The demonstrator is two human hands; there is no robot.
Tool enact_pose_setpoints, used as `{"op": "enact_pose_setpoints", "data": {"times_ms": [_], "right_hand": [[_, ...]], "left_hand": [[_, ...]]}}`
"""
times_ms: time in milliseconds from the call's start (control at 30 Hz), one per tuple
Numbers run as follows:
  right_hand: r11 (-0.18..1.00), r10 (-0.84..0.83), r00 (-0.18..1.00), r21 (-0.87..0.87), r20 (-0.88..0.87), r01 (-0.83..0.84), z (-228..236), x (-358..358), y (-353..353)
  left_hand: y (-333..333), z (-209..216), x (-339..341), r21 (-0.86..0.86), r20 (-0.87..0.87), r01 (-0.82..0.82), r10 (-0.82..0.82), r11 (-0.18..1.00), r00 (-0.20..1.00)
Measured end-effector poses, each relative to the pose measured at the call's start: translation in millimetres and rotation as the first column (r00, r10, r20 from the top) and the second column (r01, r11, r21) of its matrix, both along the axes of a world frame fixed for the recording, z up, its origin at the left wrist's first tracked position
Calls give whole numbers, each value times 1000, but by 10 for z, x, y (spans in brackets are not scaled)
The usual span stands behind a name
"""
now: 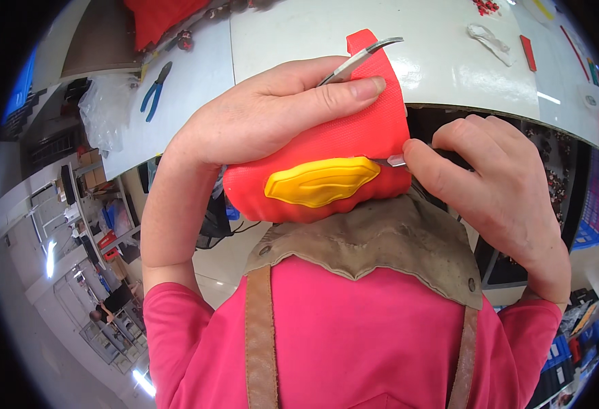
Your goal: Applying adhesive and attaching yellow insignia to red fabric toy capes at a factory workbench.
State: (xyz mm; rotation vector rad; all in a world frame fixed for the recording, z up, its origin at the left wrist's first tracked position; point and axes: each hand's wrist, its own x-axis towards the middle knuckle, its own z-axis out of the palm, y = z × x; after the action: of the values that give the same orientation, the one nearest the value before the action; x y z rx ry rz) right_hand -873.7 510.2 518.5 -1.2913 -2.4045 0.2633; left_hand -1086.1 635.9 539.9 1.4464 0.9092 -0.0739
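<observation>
Leather apron (374,238) and pink sleeves fill the near edge of the view, the bib reaching up under both hands. Just above the bib the left hand (272,116) clamps a red textured piece (374,129) from the top, thumb pressed along its upper face, fingers wrapped round its left end; a yellow oval patch (321,181) sits on its near side. Curved metal tweezers (361,58) lie pinned under that thumb, their tips sticking out past the piece's top corner. The right hand (497,184) meets the piece's right end, thumb and forefinger pinched together on a small metal tip (396,161) touching the yellow patch's corner. Beyond, blue pliers (155,88) lie near the white desk's (449,61) left edge, red bits (528,52) towards its far right corner.
</observation>
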Motion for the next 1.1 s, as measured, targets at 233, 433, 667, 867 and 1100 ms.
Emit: {"op": "enact_pose_setpoints", "data": {"times_ms": [233, 433, 667, 867, 1100], "right_hand": [[986, -129, 942, -137, -310, 90, -65, 82, -51], [965, -187, 902, -245, -389, 94, -63, 71, -68], [956, -168, 919, -286, -357, 64, -36, 55, -63], [945, -200, 915, -317, -351, 85, -30, 33, -81], [929, -209, 912, -362, -354, 73, -16, 17, -82]], "left_hand": [[-67, 72, 68, 10, 11, -9, 9, 1000, 1000], [-84, 83, 126, -9, 49, -3, 4, 1000, 999], [-82, 106, 105, -9, 50, 19, -19, 1000, 999], [-85, 112, 106, -34, 76, 13, -10, 999, 997], [-79, 102, 89, 8, 66, 28, -28, 1000, 997]]}}
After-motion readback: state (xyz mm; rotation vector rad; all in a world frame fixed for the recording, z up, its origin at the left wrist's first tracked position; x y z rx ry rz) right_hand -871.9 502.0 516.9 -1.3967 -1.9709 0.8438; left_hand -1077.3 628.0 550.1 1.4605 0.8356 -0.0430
